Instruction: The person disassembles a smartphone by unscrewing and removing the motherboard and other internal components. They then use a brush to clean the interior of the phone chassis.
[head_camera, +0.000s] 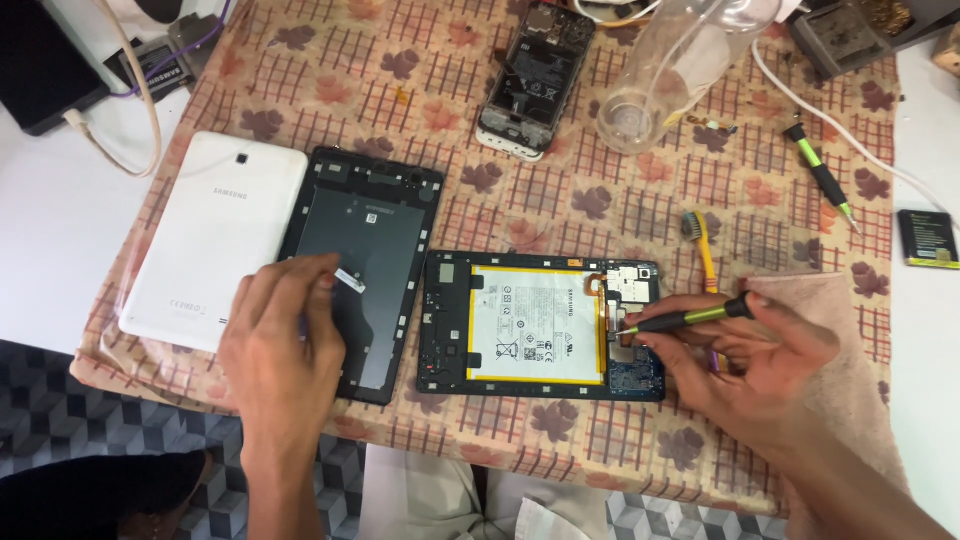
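Observation:
An opened tablet (540, 325) lies in the middle of the table, its white battery (535, 325) and circuit boards exposed. My right hand (750, 365) grips a black and green screwdriver (690, 318) whose tip touches the board right of the battery. My left hand (285, 335) rests on a dark tablet frame (365, 270) lying to the left, fingertips pinching a small white piece (350, 280). A white tablet back cover (215, 235) lies further left.
A disassembled phone (530, 75) and a clear plastic bottle (670, 70) lie at the back. A second green screwdriver (820, 175), a small brush (700, 245), a white cable (850, 135) and a pink cloth (840, 340) are on the right. The table's front edge is close.

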